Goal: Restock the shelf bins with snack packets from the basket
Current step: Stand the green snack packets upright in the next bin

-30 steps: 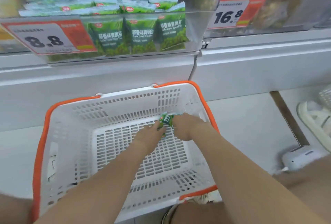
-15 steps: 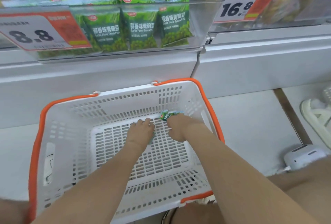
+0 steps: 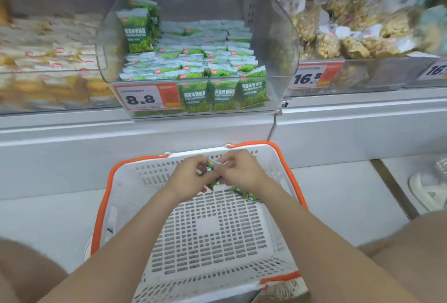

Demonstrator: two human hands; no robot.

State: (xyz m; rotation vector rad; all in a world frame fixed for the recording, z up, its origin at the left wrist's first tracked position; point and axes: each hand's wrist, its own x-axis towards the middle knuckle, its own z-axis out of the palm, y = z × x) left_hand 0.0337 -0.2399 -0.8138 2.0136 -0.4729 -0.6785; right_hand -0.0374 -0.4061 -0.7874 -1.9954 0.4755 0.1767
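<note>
Far left, a blurred bin of pale yellow-white packets (image 3: 55, 60) sits on the shelf. Next to it a clear plastic bin (image 3: 285, 43) is packed with green snack packets (image 3: 193, 60) in flat rows, three standing upright against the front wall, one upright at back left; an 8.8 price tag (image 3: 145, 98) is stuck on the bin's front. Below, on the floor against the shelf base, a white basket (image 3: 135, 181) with an orange rim, floor of it mostly bare. Left hand (image 3: 191, 177) and right hand (image 3: 242, 172) meet over the basket's far end, fingers of both curled tight on a small bunch of green packets (image 3: 211, 166) held between them; another green packet end (image 3: 246, 195) hangs under the right wrist, can't tell if gripped or lying on the basket floor. Right of the green bin, a bin of tan bagged snacks (image 3: 343, 29) with a 16.8 tag (image 3: 312, 77). Far right on the floor, a white sandal (image 3: 428, 189).
</note>
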